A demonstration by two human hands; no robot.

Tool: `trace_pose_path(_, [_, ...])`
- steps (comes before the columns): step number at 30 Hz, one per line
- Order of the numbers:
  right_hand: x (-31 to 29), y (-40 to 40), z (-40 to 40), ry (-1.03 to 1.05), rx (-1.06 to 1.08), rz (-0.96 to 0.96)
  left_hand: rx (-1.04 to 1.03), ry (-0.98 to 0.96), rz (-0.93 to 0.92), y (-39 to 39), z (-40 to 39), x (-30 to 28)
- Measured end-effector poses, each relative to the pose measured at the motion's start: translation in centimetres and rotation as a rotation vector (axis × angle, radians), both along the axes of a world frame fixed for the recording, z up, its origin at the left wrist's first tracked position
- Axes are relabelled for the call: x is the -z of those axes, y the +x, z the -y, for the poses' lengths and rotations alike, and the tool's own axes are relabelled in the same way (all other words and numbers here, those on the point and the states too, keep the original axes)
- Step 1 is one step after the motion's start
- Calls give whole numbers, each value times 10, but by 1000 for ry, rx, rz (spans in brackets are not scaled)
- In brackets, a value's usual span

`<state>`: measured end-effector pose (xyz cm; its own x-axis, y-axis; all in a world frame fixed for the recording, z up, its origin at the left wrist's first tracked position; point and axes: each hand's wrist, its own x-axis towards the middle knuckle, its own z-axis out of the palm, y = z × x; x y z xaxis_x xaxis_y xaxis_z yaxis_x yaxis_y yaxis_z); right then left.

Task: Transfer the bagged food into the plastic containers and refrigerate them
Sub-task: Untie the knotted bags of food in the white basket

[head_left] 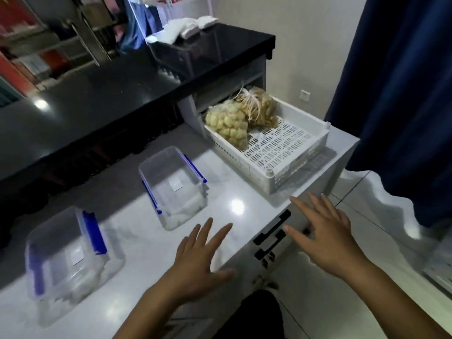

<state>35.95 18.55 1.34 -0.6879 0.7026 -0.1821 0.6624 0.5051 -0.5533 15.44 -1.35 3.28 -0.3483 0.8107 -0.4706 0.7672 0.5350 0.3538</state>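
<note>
Left hand (200, 260) spread flat, fingers straight, holding nothing; hovering over the near edge of the counter (234, 206), contact with it not clear. Right hand (325, 231) likewise spread and empty, out past the counter edge, above the cabinet handles (271, 231).

Ahead of the left hand, just beyond the fingertips: near tub (175, 185), clear plastic with blue clips, lid off, pale contents low in the bottom. Further to the left: far tub (66, 258), same make, also with something pale inside. Ahead of the right hand, well apart: white slatted tray (288, 152) at the counter's far end. In its back corner, two bags of food: pale bag (226, 122) lying against tan bag (259, 107), both tied at the top.

Step in hand, by judgement: start of a transfer, both hands free and moving toward the work, bags not yet lifted. Next move likely calls for a reach forward over the tray wall, a grip at a tied neck, then untying before tipping into a tub.

Hard to make out: what the pale stuff in the tubs is; whether any lid is present. Fridge not identifiable. Far tub blurred by lens edge. Background shelves smeared. Dark curtain (403, 94) beyond the right hand, cut off at frame edge.
</note>
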Motion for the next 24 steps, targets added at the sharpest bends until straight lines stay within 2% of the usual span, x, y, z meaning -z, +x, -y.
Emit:
trace_pose_path(3, [-17, -12, -24, 11, -36, -7, -62, 143, -42, -24, -50, -28])
trace_pose_path(9, [-50, -61, -109, 95, -131, 20, -270, 598, -76, -111, -173, -47])
trace_pose_path(13, [-71, -113, -162, 141, -221, 54, -423, 750, -37, -148, -234, -63])
trace_pose_path(16, [-78, -153, -188, 155, -274, 50, -462, 763, -54, -177, -269, -62])
trace_pose_path(19, [-76, -189, -205, 137, -323, 39, -470, 683, -92, -212, -297, -51])
trace_pose_path(22, [-71, -216, -212, 84, -319, -2, -352, 508, -75, -230, -314, -37])
trace_pose_path(24, [-68, -233, -214, 64, -329, -12, -280, 461, -74, -231, -319, -29])
